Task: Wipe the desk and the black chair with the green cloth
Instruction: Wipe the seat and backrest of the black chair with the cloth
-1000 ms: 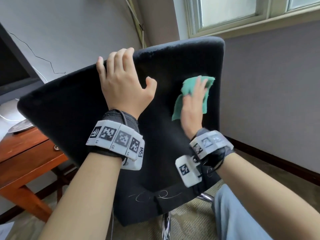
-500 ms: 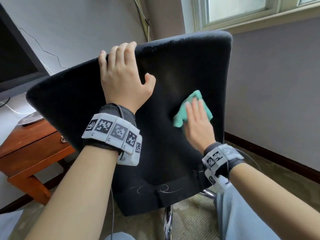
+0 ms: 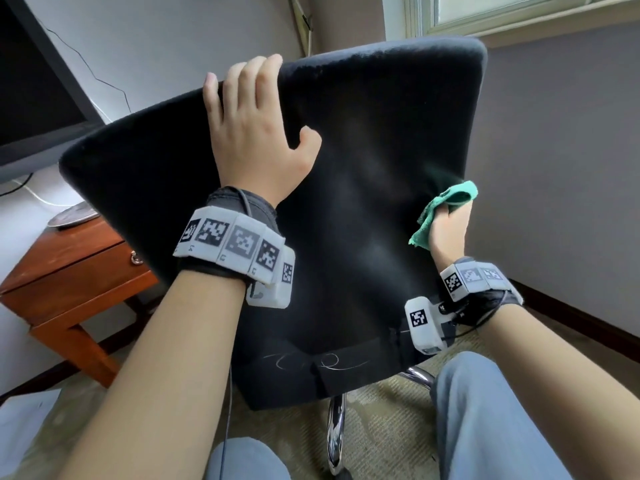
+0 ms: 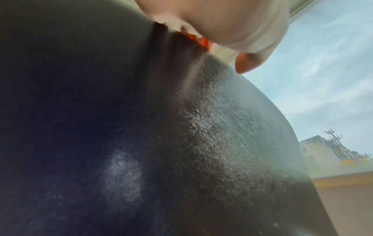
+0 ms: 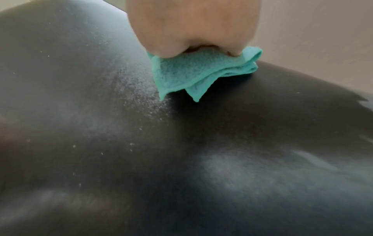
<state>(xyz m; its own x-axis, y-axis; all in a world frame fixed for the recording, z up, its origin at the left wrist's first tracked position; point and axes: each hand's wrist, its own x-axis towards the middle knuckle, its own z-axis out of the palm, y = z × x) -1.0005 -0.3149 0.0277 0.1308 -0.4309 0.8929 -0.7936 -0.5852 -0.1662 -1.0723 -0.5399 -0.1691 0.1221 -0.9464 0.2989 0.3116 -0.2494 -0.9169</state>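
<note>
The black chair (image 3: 363, 202) fills the middle of the head view, its backrest tilted toward me. My left hand (image 3: 252, 133) grips the top edge of the backrest, fingers hooked over it and thumb on the near face. My right hand (image 3: 448, 226) holds the bunched green cloth (image 3: 446, 206) against the backrest's right edge, about halfway down. In the right wrist view the cloth (image 5: 201, 73) bulges out under my curled fingers onto the black surface (image 5: 181, 159). The left wrist view shows my left hand (image 4: 232, 24) on the dark backrest (image 4: 141, 143).
The wooden desk (image 3: 69, 268) stands at the left with a drawer and a monitor (image 3: 31, 98) on it. A window (image 3: 519, 12) lies behind the chair. The chair's chrome post (image 3: 336, 431) rises from carpet between my knees. White paper (image 3: 20, 420) lies on the floor at left.
My right hand has swept the cloth from the upper right of the backrest down and out to its right edge, and now bunches it. The left hand has stayed on the top edge.
</note>
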